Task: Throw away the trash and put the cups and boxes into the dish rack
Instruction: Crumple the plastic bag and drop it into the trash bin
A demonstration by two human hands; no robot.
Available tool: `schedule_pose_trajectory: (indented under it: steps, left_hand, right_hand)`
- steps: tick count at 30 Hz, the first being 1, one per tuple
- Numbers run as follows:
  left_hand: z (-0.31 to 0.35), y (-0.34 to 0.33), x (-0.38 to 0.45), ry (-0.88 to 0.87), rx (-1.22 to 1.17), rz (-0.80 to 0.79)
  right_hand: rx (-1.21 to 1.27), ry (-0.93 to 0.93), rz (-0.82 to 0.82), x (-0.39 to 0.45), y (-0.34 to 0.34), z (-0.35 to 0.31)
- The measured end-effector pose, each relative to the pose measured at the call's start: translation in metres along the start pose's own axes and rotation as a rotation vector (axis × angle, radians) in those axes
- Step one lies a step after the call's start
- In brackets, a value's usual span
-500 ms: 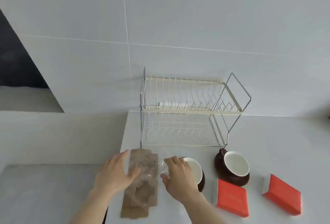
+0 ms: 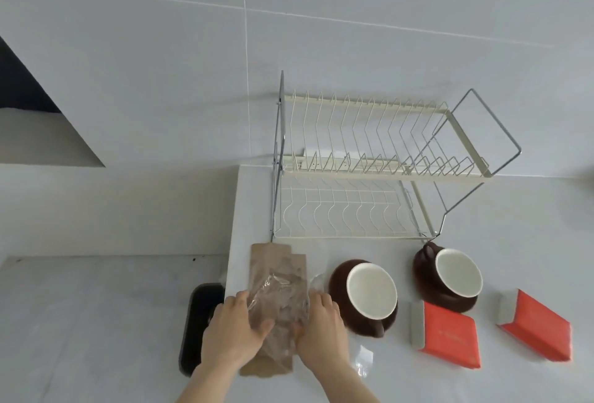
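Observation:
A flattened brown cardboard piece (image 2: 273,261) wrapped in crinkled clear plastic (image 2: 276,296) lies on the white counter (image 2: 514,267) near its left edge. My left hand (image 2: 231,335) grips its left side and my right hand (image 2: 321,328) grips its right side. Two brown cups with white insides lie tipped on the counter, one (image 2: 366,296) beside my right hand, the other (image 2: 450,277) further right. Two red boxes (image 2: 446,338) (image 2: 536,328) lie in front of the cups. The cream wire dish rack (image 2: 369,174) stands behind, both tiers bare.
A black bin (image 2: 199,322) sits on the floor below the counter's left edge, partly hidden by my left hand. A scrap of clear plastic (image 2: 363,357) lies on the counter right of my right wrist. A tiled wall rises behind the rack.
Both hands have closed in on the plastic-wrapped cardboard from either side. The view has moved closer and shifted, uncovering the near cup and the black bin.

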State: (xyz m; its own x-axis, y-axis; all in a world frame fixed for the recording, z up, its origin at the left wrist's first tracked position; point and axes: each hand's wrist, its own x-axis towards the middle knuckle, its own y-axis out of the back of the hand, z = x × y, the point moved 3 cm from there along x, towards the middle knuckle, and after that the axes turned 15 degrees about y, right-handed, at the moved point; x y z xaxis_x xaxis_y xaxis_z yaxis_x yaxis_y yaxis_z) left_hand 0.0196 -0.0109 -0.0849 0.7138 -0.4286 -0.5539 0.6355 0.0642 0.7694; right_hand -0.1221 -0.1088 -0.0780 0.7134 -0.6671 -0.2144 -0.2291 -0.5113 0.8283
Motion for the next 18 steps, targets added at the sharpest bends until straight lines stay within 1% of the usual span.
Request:
schedule_pose_trajectory:
  steps: [2,5,11,14,16,18]
  left_hand:
    - [0.002,0.000,0.007,0.017,0.003,0.013]
    - [0.006,-0.002,0.017,0.041,-0.018,-0.021]
    - [0.004,-0.012,0.021,0.147,-0.202,-0.138]
    - [0.004,-0.018,0.019,0.192,-0.298,-0.190]
    - [0.002,-0.009,0.019,0.215,-0.370,-0.209]
    - [0.001,-0.003,0.022,0.211,-0.382,-0.195]
  right_hand:
    - [0.042,-0.043,0.007,0.004,-0.005,0.001]
    - [0.099,-0.106,0.018,0.012,-0.009,0.002]
    - [0.304,-0.193,0.047,0.021,-0.002,0.008]
    - [0.397,-0.196,0.067,0.020,0.003,0.009]
    - [0.402,-0.168,0.090,0.024,0.002,0.002]
    - [0.399,-0.157,0.120,0.026,0.000,-0.003]
